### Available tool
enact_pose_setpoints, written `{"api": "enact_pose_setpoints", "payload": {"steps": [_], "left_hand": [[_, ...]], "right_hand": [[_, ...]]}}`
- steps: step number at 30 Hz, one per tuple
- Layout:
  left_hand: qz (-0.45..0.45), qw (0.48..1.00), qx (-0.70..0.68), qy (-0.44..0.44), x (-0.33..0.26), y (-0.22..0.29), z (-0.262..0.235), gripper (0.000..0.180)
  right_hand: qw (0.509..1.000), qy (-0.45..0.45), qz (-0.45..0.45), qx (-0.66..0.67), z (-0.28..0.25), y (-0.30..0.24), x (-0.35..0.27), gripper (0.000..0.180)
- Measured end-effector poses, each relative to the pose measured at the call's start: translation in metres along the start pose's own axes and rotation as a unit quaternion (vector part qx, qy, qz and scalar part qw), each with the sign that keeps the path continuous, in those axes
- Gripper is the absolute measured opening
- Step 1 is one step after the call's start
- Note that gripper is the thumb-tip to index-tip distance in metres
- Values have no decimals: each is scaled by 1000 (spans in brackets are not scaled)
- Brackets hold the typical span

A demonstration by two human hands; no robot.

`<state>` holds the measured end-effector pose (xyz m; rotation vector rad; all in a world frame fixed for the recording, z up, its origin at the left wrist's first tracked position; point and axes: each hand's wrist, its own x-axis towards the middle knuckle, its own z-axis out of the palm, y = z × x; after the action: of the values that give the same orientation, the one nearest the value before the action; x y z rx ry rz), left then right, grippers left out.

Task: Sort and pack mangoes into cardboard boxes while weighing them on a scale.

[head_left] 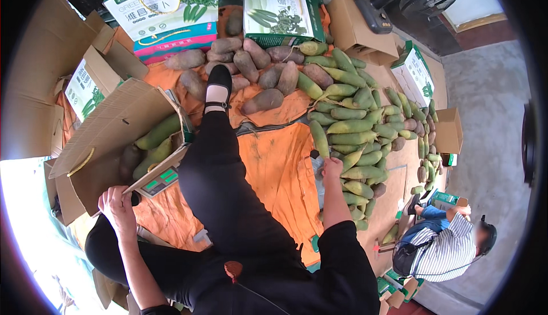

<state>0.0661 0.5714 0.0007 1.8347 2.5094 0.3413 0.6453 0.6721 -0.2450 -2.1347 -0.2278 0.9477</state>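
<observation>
Head view looks down on a seated person in black, one leg stretched out over an orange cloth (279, 166) with a black shoe (218, 86) at its end. The left hand (117, 203) is closed on the near edge of a scale (160, 181) with a green display, which carries an open cardboard box (108, 138); inside the box lie a few green radishes (157, 132). The right hand (332, 168) reaches out well apart from the left and rests with curled fingers on a green radish at the near edge of a large radish pile (359, 126); whether it grips one I cannot tell. Beyond the pile lie brown sweet potatoes (257, 66), with printed gift boxes (165, 6) behind them. At the right another person in a striped shirt (451, 252) sits on the floor
</observation>
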Motion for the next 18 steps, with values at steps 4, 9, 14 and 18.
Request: {"api": "enact_pose_setpoints", "payload": {"steps": [4, 9, 14, 18], "left_hand": [[-3, 1000, -6, 6, 0, 0, -1, 11], [-11, 1000, -11, 12, -3, -7, -3, 16], [4, 1000, -17, 20, -1, -4, -1, 14], [5, 1000, -16, 26, 0, -3, -2, 14]], "right_hand": [[981, -2, -195, 17, 0, -38, 16, 22], [942, -47, -328, -58, 32, -103, -3, 20], [931, -180, -317, -11, 41, -190, -122, 17], [862, -357, -347, 99, 48, -259, -242, 16]]}}
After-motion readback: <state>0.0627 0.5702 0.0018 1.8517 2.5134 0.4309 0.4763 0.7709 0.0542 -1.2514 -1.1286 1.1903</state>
